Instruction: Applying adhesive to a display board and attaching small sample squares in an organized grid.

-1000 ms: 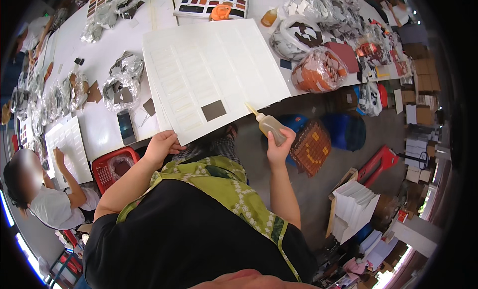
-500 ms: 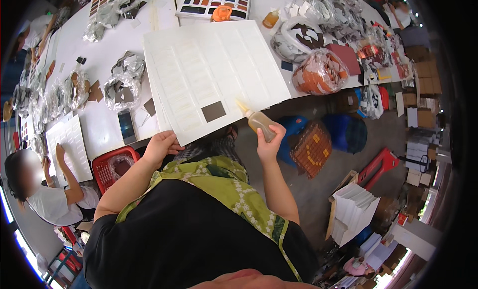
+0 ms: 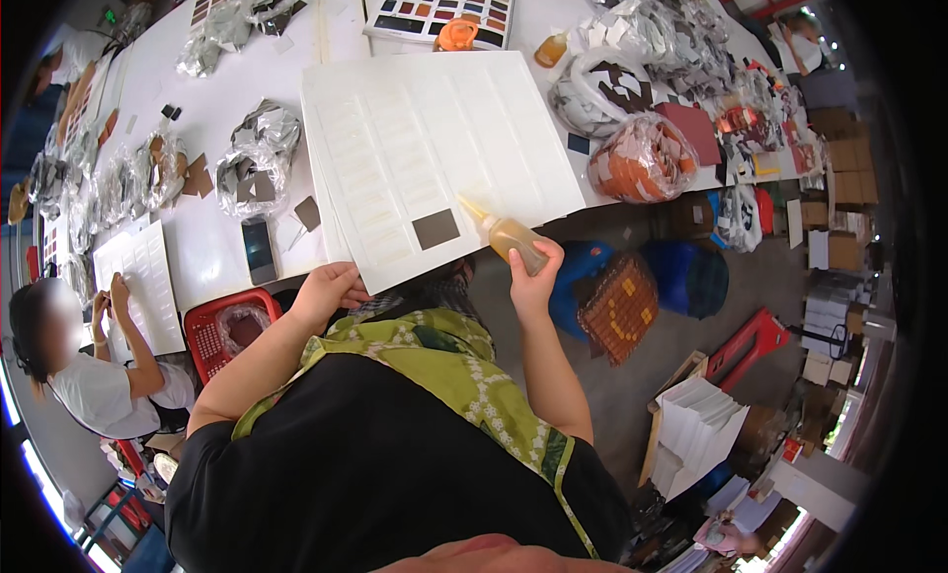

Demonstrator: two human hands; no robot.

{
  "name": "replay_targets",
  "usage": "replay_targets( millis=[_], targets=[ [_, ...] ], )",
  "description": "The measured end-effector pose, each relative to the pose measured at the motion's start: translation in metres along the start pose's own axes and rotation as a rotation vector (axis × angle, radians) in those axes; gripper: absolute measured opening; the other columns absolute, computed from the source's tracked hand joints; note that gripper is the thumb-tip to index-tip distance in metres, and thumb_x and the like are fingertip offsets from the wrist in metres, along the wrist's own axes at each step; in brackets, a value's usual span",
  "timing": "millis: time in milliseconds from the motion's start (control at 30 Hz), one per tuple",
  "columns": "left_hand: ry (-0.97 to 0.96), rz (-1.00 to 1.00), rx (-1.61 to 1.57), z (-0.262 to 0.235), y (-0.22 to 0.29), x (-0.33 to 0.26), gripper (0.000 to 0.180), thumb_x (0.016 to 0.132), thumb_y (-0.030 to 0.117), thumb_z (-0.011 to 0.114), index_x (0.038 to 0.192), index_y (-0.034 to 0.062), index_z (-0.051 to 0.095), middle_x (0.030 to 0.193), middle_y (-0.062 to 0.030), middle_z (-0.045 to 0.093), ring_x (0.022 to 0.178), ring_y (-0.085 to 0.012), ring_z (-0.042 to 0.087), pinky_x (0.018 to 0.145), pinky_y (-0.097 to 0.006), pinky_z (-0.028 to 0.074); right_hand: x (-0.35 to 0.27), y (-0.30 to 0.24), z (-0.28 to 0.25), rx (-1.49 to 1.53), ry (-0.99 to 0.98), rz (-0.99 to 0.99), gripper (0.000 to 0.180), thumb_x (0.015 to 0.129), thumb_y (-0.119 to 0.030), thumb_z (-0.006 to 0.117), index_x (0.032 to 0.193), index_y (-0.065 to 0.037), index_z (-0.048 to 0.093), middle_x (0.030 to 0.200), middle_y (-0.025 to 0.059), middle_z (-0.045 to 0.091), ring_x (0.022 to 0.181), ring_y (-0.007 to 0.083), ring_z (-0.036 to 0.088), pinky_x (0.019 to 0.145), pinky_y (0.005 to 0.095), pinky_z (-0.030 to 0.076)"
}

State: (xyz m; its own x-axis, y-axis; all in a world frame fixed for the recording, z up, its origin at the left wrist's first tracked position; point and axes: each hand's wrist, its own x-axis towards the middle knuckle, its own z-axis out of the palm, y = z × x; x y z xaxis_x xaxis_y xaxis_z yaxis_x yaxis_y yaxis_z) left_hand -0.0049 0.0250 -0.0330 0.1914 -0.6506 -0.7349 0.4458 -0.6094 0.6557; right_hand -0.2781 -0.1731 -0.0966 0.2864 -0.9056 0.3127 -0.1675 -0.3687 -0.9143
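A large white sheet with rows of embossed rectangular outlines lies on the table and juts past its near edge. One dark brown square swatch sits in its near row. My right hand is wrapped round a squeeze bottle of amber liquid, tilted so its yellowish nozzle points down at the sheet just right of the swatch. Whether the tip touches the sheet I cannot tell. My left hand grips the sheet's near left corner, thumb and fingers closed on it. Another sheet edge shows underneath.
Clear bags of swatches lie left of the sheet, near a dark phone. A colour chart and an orange roll are beyond it. Bagged orange pieces stand right. A co-worker sits left, beside a red basket.
The bottle's nozzle tip has shifted slightly left, closer to the swatch. My left hand keeps its hold on the corner. The whole view has shifted a little.
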Motion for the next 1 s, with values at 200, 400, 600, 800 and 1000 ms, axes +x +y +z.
replay_targets(
  millis=[200,400,600,800,1000],
  targets=[
    [-0.022,0.003,0.004,-0.003,0.006,0.000,0.027,0.096,0.023,0.045,0.105,0.0008,0.058,0.087,-0.0079,0.065,0.076,-0.0163,0.064,0.065,-0.025,0.049,0.023,0.012,0.012,-0.198,0.167,-0.018,0.042,0.079,-0.006,0.069,0.108,-0.005,0.039,0.109,0.0112,0.042,0.101,0.0212,0.044,0.090,0.0332,0.038],
    [-0.032,-0.010,0.025,-0.005,0.012,-0.001,0.029,0.096,0.023,0.045,0.106,-0.0014,0.057,0.089,-0.0099,0.066,0.077,-0.0166,0.064,0.065,-0.024,0.050,0.023,0.004,0.021,-0.044,0.061,-0.012,0.039,0.078,-0.007,0.070,0.105,-0.005,0.041,0.107,0.0123,0.042,0.100,0.0242,0.045,0.090,0.0357,0.037],
    [-0.058,-0.034,0.037,-0.009,0.012,0.002,0.029,0.097,0.023,0.044,0.106,-0.0008,0.057,0.091,-0.0094,0.066,0.078,-0.0163,0.065,0.066,-0.025,0.050,0.050,0.021,0.031,-0.026,0.172,0.105,0.039,0.082,-0.005,0.065,0.111,-0.005,0.038,0.109,0.0104,0.043,0.101,0.0175,0.045,0.089,0.0298,0.039],
    [-0.080,-0.031,0.062,-0.013,0.012,0.003,0.030,0.097,0.024,0.043,0.109,0.0001,0.056,0.093,-0.0088,0.066,0.081,-0.0163,0.065,0.067,-0.027,0.050,0.048,0.007,0.037,-0.070,-0.015,-0.061,0.039,0.078,-0.006,0.068,0.106,-0.004,0.042,0.107,0.0140,0.043,0.102,0.0268,0.044,0.092,0.0379,0.036],
    [-0.094,-0.030,0.051,-0.014,0.015,0.004,0.030,0.097,0.025,0.042,0.107,-0.0001,0.056,0.093,-0.0092,0.066,0.080,-0.0173,0.065,0.068,-0.027,0.051,0.074,0.012,0.050,-0.154,0.138,-0.014,0.039,0.078,-0.007,0.068,0.106,-0.005,0.042,0.109,0.0151,0.042,0.103,0.0278,0.044,0.092,0.0380,0.036]
  ],
)
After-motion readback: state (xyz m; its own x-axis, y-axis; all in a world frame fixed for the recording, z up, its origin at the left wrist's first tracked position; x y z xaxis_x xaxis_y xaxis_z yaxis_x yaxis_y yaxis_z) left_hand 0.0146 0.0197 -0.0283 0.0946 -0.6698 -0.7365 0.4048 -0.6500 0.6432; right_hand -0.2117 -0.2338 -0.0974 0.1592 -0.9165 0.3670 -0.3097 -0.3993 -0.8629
